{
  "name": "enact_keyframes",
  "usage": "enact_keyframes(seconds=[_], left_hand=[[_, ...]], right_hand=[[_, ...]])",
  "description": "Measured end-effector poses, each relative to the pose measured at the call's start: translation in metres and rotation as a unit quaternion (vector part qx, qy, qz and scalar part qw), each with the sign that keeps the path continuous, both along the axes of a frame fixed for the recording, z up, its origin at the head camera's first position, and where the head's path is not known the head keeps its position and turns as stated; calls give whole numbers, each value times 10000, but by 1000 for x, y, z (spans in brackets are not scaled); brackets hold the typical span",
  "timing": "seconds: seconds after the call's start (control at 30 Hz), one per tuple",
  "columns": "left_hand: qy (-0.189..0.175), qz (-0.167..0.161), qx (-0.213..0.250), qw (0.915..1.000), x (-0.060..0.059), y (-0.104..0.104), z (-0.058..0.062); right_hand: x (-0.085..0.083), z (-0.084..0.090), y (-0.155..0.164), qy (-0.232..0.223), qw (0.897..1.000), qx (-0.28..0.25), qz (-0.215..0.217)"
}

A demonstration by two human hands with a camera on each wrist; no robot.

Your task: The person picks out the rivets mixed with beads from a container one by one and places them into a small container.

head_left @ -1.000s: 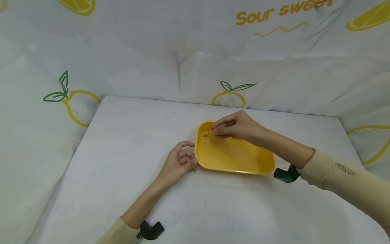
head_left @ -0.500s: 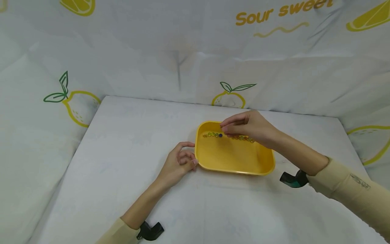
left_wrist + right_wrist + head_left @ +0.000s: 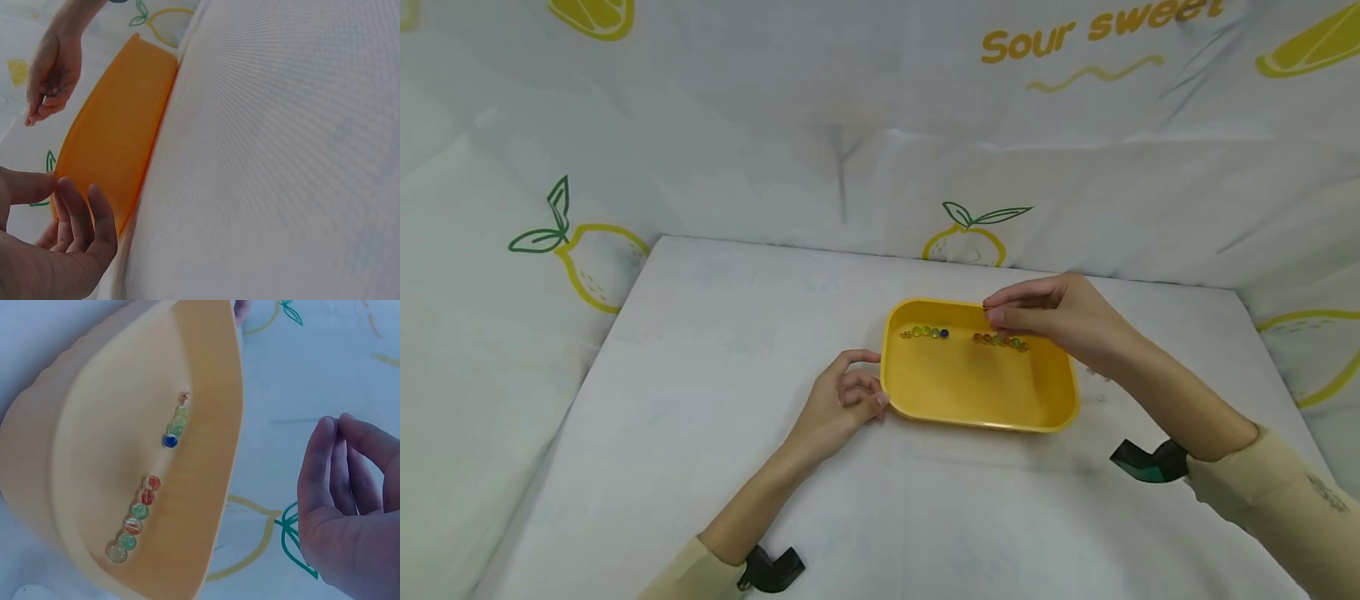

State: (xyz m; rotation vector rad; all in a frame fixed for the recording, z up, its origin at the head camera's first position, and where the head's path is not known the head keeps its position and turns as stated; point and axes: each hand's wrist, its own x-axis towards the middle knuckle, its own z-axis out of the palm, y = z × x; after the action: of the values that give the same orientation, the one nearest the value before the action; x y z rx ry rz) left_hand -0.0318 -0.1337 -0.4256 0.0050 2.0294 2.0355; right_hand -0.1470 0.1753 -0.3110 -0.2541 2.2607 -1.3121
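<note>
A yellow tray (image 3: pixel 962 400) lies on the white table, with two rows of glass marbles inside. The left row has green marbles (image 3: pixel 927 331) and ends in a blue marble (image 3: pixel 944 333); the right row mixes red and green marbles (image 3: pixel 1000 340). My left hand (image 3: pixel 842 400) holds the tray's left end, thumb at the near corner and fingers on the rim. Above the back rim is my right hand (image 3: pixel 1060 317), thumb and forefinger tips meeting. In the right wrist view no marble shows between the fingertips of that hand (image 3: pixel 350 481).
Right of the tray, partly under my right forearm, several small clear or reddish marbles (image 3: pixel 1101 397) lie on the table (image 3: pixel 700 375). A white cloth (image 3: pixel 760 150) printed with lemons stands behind. Each forearm carries a black wrist mount (image 3: pixel 772 569).
My right hand has moved right, from above the left row to the back rim by the right row, uncovering the blue marble and the right row. My left hand and the tray stay put.
</note>
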Motion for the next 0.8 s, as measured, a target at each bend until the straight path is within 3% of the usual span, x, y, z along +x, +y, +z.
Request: enact_keyframes(seconds=[0.3, 0.67, 0.8], left_hand=[[-1, 1, 13, 10000, 1, 0, 0], [-23, 9, 24, 10000, 1, 1, 0], [-2, -19, -11, 10000, 1, 0, -1]], right_hand=[[6, 2, 13, 262, 9996, -96, -93], [13, 1, 38, 596, 9965, 165, -565], [16, -1, 47, 697, 9949, -36, -733]])
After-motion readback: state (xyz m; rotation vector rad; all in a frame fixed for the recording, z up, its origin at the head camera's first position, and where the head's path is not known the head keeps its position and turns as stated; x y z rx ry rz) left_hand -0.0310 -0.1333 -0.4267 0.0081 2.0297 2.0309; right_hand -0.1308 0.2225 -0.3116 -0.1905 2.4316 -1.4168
